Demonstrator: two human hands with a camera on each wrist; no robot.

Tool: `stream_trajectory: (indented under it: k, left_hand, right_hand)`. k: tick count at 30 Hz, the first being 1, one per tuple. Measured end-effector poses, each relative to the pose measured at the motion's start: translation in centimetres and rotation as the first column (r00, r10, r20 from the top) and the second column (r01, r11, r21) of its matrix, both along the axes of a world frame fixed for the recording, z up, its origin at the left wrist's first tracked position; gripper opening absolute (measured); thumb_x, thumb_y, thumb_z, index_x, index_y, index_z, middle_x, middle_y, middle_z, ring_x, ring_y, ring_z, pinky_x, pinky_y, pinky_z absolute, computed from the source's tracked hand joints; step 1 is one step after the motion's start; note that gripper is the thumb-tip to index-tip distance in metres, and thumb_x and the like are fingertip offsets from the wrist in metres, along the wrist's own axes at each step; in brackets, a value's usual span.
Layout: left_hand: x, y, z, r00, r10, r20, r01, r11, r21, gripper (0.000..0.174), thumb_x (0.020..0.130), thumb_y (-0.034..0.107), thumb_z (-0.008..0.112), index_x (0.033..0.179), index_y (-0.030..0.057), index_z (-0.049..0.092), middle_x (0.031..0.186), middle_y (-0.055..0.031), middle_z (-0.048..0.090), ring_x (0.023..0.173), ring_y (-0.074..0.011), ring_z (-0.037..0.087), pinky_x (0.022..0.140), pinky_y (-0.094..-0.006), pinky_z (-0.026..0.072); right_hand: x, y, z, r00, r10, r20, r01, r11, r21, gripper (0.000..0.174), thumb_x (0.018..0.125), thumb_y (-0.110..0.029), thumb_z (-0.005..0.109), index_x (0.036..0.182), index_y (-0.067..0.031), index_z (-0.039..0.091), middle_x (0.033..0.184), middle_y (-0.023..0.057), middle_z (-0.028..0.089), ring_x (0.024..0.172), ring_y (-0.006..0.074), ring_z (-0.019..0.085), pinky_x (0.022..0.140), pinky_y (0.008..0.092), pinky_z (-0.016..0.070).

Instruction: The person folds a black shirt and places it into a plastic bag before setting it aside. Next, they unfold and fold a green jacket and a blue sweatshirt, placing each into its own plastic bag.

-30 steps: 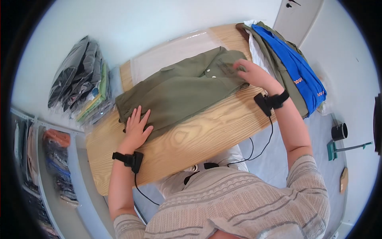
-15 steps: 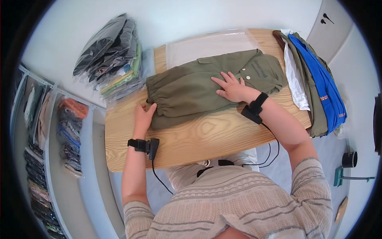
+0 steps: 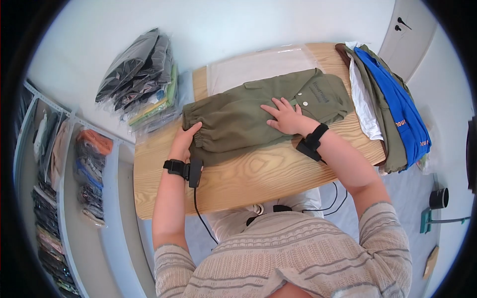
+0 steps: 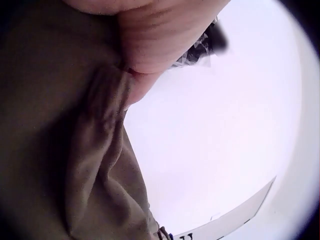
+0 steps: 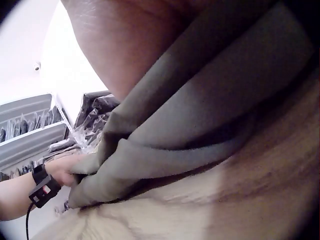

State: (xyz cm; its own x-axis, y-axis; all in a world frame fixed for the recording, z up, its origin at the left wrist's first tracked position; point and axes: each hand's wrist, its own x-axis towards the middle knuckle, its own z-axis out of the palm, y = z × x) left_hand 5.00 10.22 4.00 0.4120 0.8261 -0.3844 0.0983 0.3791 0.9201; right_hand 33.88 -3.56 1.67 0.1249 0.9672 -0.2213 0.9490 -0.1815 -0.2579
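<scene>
An olive-green garment [image 3: 238, 119] lies folded lengthwise on the wooden table [image 3: 223, 179], its snaps and dark lettering at the right end. At its elastic-gathered left end, the left hand [image 3: 185, 139] grips the edge, thumb on top and fingers underneath. In the left wrist view that hand [image 4: 155, 40] holds the bunched cloth [image 4: 100, 150]. The right hand [image 3: 289, 119] rests flat on the garment near the snaps, fingers spread. The right wrist view shows its palm [image 5: 120, 45] over the folded cloth layers [image 5: 175, 115].
A clear plastic bag [image 3: 258, 64] lies behind the garment. Bagged clothes [image 3: 144, 74] are stacked at the back left. Blue [image 3: 392, 94], olive and white garments hang over the table's right end. Shelves [image 3: 69, 149] with packed clothes stand at the left.
The right hand has moved left from the lettered end and now lies flat on the cloth. The left hand has gone from lying on top to gripping the left edge. The head view has shifted.
</scene>
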Motion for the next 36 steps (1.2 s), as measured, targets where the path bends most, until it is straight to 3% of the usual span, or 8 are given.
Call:
stream_trajectory:
  k: [5, 8, 12, 23, 25, 30, 32, 36]
  left_hand:
    - [1.5, -1.5, 0.5, 0.994, -0.011, 0.107, -0.034, 0.913, 0.407, 0.045, 0.086, 0.008, 0.063, 0.126, -0.0011, 0.045, 0.119, -0.0129, 0.057, 0.104, -0.0225, 0.057, 0.087, -0.0362, 0.0490]
    - [1.9, -5.2, 3.0, 0.956, -0.039, 0.292, -0.076, 0.925, 0.372, 0.048, 0.084, 0.005, 0.063, 0.127, -0.0010, 0.042, 0.121, -0.0130, 0.056, 0.106, -0.0227, 0.057, 0.090, -0.0350, 0.0477]
    - [-0.1, -11.5, 5.2, 0.946, -0.051, 0.321, -0.082, 0.918, 0.388, 0.050, 0.083, 0.001, 0.063, 0.127, -0.0020, 0.041, 0.122, -0.0137, 0.054, 0.106, -0.0214, 0.056, 0.090, -0.0335, 0.0472]
    - [-8.7, -11.7, -3.1, 0.985, 0.119, 0.122, -0.143, 0.965, 0.221, 0.051, 0.082, 0.004, 0.067, 0.125, -0.0039, 0.043, 0.121, -0.0142, 0.055, 0.105, -0.0204, 0.056, 0.089, -0.0332, 0.0467]
    - [-9.0, -11.5, -3.5, 0.984, 0.113, 0.135, -0.140, 0.968, 0.210, 0.050, 0.082, 0.004, 0.067, 0.125, -0.0040, 0.043, 0.121, -0.0139, 0.055, 0.104, -0.0203, 0.056, 0.089, -0.0334, 0.0469]
    - [-8.4, -12.1, -2.7, 0.984, 0.098, 0.151, -0.130, 0.967, 0.220, 0.049, 0.082, 0.006, 0.067, 0.124, -0.0038, 0.044, 0.119, -0.0138, 0.056, 0.105, -0.0208, 0.056, 0.091, -0.0328, 0.0452]
    - [-8.5, -12.2, -2.8, 0.986, 0.097, 0.138, -0.129, 0.962, 0.241, 0.049, 0.082, 0.006, 0.067, 0.124, -0.0039, 0.044, 0.118, -0.0139, 0.057, 0.105, -0.0212, 0.056, 0.091, -0.0331, 0.0447]
    - [-8.9, -12.0, -3.8, 0.987, 0.119, 0.104, -0.146, 0.939, 0.312, 0.050, 0.080, 0.008, 0.068, 0.123, -0.0040, 0.045, 0.117, -0.0143, 0.057, 0.105, -0.0221, 0.056, 0.092, -0.0341, 0.0439]
  right_hand:
    - [0.4, -1.5, 0.1, 0.998, -0.043, -0.049, 0.045, 0.998, 0.045, 0.055, 0.095, -0.039, 0.046, 0.145, -0.0319, 0.026, 0.153, 0.0127, 0.017, 0.142, 0.0328, 0.011, 0.107, 0.0624, 0.0178]
    - [0.6, -4.5, 0.5, 0.994, -0.075, -0.085, 0.082, 0.992, 0.092, 0.054, 0.093, -0.035, 0.050, 0.143, -0.0307, 0.031, 0.150, 0.0145, 0.022, 0.141, 0.0338, 0.015, 0.106, 0.0621, 0.0198]
    - [-1.0, -9.5, 1.2, 0.991, -0.079, -0.110, 0.096, 0.982, 0.161, 0.054, 0.091, -0.032, 0.054, 0.141, -0.0295, 0.034, 0.147, 0.0166, 0.028, 0.138, 0.0368, 0.022, 0.105, 0.0620, 0.0229]
    - [-8.0, -13.3, -1.0, 0.991, -0.123, 0.049, 0.101, 0.942, 0.322, 0.060, 0.088, -0.031, 0.057, 0.143, -0.0265, 0.032, 0.147, 0.0177, 0.027, 0.136, 0.0377, 0.024, 0.103, 0.0636, 0.0236]
    - [-7.6, -13.6, 0.4, 0.996, -0.087, 0.006, 0.081, 0.954, 0.290, 0.059, 0.086, -0.032, 0.059, 0.140, -0.0200, 0.038, 0.144, 0.0202, 0.032, 0.134, 0.0378, 0.029, 0.104, 0.0588, 0.0266]
    - [-0.8, -10.0, 9.9, 0.946, 0.201, -0.253, -0.141, 0.961, 0.237, 0.047, 0.087, -0.029, 0.061, 0.125, -0.0037, 0.052, 0.127, 0.0210, 0.053, 0.116, 0.0354, 0.051, 0.097, 0.0397, 0.0415]
    - [1.3, -6.6, 12.3, 0.977, 0.087, -0.196, -0.070, 0.993, 0.094, 0.043, 0.086, -0.030, 0.061, 0.119, -0.0022, 0.058, 0.115, 0.0182, 0.061, 0.110, 0.0319, 0.056, 0.093, 0.0366, 0.0441]
    - [6.8, 3.7, 10.2, 0.988, 0.152, 0.012, -0.153, 0.987, 0.050, 0.045, 0.081, -0.030, 0.065, 0.116, -0.0023, 0.060, 0.106, 0.0174, 0.065, 0.098, 0.0302, 0.061, 0.084, 0.0367, 0.0487]
